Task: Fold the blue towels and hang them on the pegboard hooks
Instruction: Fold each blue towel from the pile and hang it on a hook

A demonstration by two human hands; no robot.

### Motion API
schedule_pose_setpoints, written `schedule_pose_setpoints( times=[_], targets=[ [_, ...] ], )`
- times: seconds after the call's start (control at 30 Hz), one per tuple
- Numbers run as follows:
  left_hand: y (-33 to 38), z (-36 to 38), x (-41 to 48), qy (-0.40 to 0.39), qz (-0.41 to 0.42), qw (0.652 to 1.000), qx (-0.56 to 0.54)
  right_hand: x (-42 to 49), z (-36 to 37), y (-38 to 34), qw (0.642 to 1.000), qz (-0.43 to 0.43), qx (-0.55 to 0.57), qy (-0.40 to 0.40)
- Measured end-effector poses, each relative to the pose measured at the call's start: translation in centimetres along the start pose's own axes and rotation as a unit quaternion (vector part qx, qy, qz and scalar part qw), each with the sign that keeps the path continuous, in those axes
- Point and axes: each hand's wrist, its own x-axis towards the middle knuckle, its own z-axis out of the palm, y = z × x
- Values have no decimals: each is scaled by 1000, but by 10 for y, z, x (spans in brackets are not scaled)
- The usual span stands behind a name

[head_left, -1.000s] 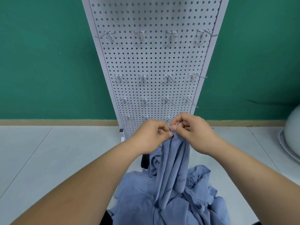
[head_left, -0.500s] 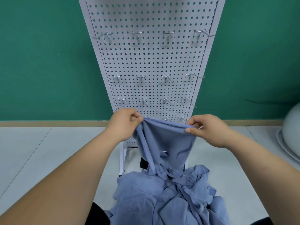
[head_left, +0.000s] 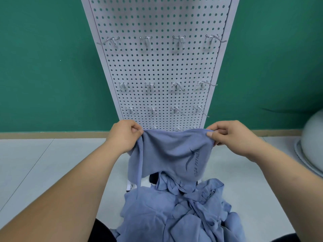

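Observation:
A blue towel [head_left: 167,154] with a dark printed logo hangs spread between my hands, just in front of the foot of the white pegboard [head_left: 160,67]. My left hand [head_left: 124,135] pinches its top left corner and my right hand [head_left: 229,135] pinches its top right corner. The towel's lower part trails into a crumpled heap of blue towels [head_left: 176,212] below, close to me. Several rows of bare metal hooks [head_left: 146,41] stick out of the pegboard; the lowest row is partly hidden behind the held towel.
The pegboard stands against a green wall [head_left: 43,67] on a pale tiled floor [head_left: 43,163]. A grey rounded object [head_left: 312,145] sits at the right edge. The board's white leg [head_left: 129,186] shows under the towel.
My hands were together on a bunched edge of the towel; they have moved apart sideways, spreading its top edge wide and lifting more of it off the heap.

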Motion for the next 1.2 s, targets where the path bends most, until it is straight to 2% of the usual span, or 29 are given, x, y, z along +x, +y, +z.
schedule_pose_setpoints(
  times=[0.13,0.3,0.37,0.47,0.63,0.87,1.03,1.1,1.2],
  targets=[
    [5,10,-6,-69,-9,994,-85,-3,8,-13,999,1,52,-9],
    [23,20,-20,-127,3,975,-183,-9,19,-28,996,-4,32,-88],
    [34,23,-27,-135,10,968,-212,-9,25,-30,997,-29,-19,-75],
    [46,29,-35,-133,17,958,-254,-8,35,-31,993,-69,-94,-11],
    [59,36,-46,-144,33,931,-333,-8,45,-36,990,-124,-67,-11],
    [68,34,-56,-185,54,919,-343,-10,56,-37,987,-149,-44,30],
    [69,32,-60,-194,81,909,-359,-9,57,-38,990,-122,-41,64],
    [68,32,-61,-193,100,910,-352,-8,55,-38,991,-110,-57,56],
    [65,34,-58,-197,122,920,-316,-8,52,-35,995,-87,-43,-13]
  ],
)
